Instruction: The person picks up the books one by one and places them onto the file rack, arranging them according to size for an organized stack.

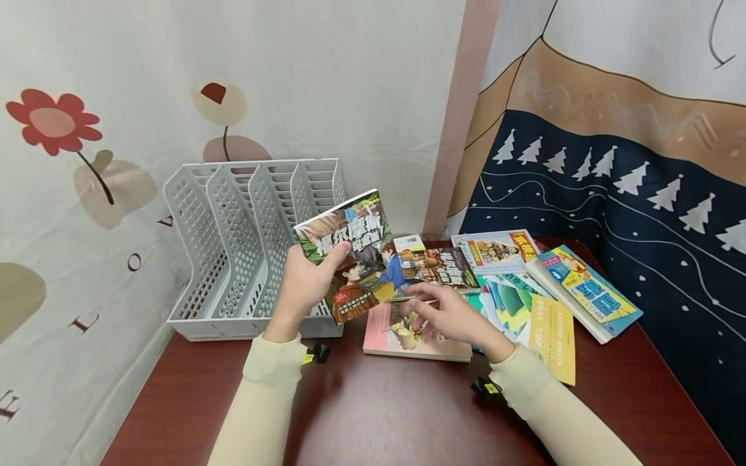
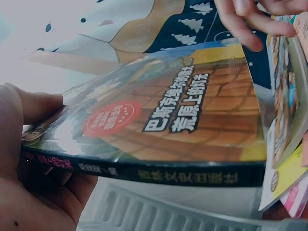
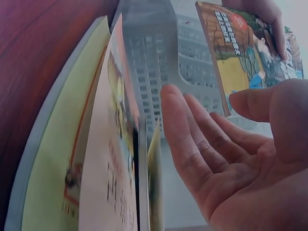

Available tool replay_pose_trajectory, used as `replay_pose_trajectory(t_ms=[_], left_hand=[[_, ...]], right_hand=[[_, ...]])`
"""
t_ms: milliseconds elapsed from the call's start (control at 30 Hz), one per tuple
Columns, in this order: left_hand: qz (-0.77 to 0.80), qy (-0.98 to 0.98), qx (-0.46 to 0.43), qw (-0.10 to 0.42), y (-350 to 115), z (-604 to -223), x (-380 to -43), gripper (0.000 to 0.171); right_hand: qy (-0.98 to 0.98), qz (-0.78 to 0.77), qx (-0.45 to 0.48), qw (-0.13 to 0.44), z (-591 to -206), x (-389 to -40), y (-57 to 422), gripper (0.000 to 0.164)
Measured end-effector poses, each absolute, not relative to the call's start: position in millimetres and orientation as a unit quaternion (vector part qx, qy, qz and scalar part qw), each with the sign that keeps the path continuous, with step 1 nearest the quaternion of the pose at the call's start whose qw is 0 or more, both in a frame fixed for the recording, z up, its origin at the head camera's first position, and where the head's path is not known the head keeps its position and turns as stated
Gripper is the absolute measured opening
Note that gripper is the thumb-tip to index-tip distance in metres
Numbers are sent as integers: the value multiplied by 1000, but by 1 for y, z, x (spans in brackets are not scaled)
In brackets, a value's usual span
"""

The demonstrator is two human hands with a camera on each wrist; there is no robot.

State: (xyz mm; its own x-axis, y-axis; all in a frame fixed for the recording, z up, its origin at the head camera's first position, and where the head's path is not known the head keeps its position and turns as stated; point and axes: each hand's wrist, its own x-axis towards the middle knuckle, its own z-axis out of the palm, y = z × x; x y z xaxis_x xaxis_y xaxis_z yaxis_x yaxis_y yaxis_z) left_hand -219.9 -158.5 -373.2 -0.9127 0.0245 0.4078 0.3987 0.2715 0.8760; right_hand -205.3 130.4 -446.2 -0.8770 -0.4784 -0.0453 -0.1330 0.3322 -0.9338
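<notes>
Grips a book [image 1: 367, 285] in the left hand [image 1: 309, 281], at three o'clock from the rack [image 1: 233, 329], with a loose-fingered right hand [image 1: 454, 314] at four o'clock. Likely handles light, bendy, slick; best pinched along the spine [image 2: 144, 174].

A rack [image 1: 239, 329] stands on the left of the table [image 1: 373, 414], a curtain [image 1: 379, 97] behind it. Before its right end, the left hand [image 1: 309, 278] holds a book [image 1: 367, 265]. Farther right lie other books [image 1: 550, 330] (some overlapping), the right hand [image 1: 451, 317] above the front-left volume [image 1: 384, 336].
</notes>
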Motion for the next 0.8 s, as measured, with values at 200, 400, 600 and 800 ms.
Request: replay_pose_trajectory(t_ms=[200,400,600,800], left_hand=[[-595,-775,-117,178,-173,-366,-216,40],[-603,-759,-84,232,-194,-359,-214,41],[-617,-741,-56,261,-206,-353,-212,38],[-638,-722,-51,262,-210,-348,-211,38]], right_hand=[[802,-534,-207,169,-448,-202,115,36],[791,-546,-205,185,-438,-205,84,43],[803,-528,-212,177,-433,-211,49,67],[824,-507,-198,157,-436,-221,16,83]])
